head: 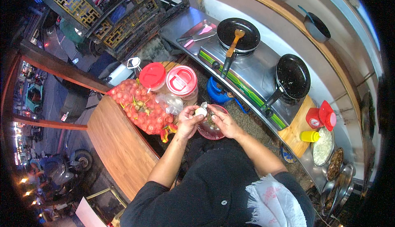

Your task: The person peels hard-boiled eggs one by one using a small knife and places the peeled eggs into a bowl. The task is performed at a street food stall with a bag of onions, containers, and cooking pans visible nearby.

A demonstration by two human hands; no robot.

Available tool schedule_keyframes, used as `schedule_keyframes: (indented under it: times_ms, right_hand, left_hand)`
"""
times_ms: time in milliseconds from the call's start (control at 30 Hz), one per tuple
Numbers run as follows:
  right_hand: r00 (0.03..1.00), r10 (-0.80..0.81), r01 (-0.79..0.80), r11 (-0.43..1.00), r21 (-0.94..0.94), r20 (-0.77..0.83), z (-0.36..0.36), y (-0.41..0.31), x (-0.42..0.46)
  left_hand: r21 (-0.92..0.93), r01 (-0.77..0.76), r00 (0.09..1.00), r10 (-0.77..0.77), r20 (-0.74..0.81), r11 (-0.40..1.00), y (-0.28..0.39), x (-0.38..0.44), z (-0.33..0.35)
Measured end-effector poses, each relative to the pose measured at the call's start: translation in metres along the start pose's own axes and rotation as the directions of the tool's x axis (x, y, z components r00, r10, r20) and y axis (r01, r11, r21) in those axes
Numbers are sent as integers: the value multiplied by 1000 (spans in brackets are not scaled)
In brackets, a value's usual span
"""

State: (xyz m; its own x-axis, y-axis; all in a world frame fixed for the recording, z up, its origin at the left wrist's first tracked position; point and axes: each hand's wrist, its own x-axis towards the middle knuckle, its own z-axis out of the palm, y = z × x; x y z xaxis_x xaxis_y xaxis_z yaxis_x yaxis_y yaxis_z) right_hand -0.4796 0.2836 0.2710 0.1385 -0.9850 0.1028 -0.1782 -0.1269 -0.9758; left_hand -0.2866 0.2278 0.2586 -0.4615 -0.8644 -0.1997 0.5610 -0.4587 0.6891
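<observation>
My left hand (189, 122) holds a small, pale, rounded piece of food (201, 112), partly yellowish; its exact kind cannot be told. The fingers of my right hand (224, 122) reach to it from the other side, with a small whitish scrap at the fingertips. Below both hands is a red-rimmed bowl (216, 137) with greenish and pale bits inside, partly hidden by the hands. To the left lies a red net bag of round bulbs (139, 109), with loose brownish bulbs on top. A clear plastic bag (170, 103) sits beside it, near two red-lidded jars (182, 80).
A two-burner gas stove (247, 69) at the right bears two black frying pans (293, 75), one with a wooden spatula. A blue gas cylinder (216, 91) stands underneath. Nearby are a red kitchen scale (314, 118), a yellow squeeze bottle (308, 136) and metal food trays. A wooden tabletop (120, 149) extends left.
</observation>
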Motion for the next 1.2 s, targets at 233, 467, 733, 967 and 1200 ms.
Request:
schedule_keyframes:
  times_ms: [233,467,733,967,1200]
  right_hand:
    - [892,370,-453,745,490,261,-12,-3,-1]
    - [917,394,-372,779,505,67,-8,23,-7]
    - [877,473,-480,872,95,81,-19,93,-12]
    - [865,487,-484,873,-53,122,-2,104,-11]
    - [919,392,-381,908,-174,34,6,112,-19]
  left_hand:
    - [-50,93,991,-88,103,994,4,2,0]
    - [373,73,996,-89,27,925,-18,4,-25]
    - [576,174,954,9,-301,799,8,-4,-83]
    - [481,114,912,101,-398,870,50,25,-148]
    - [890,236,671,597,-440,390,42,59,-224]
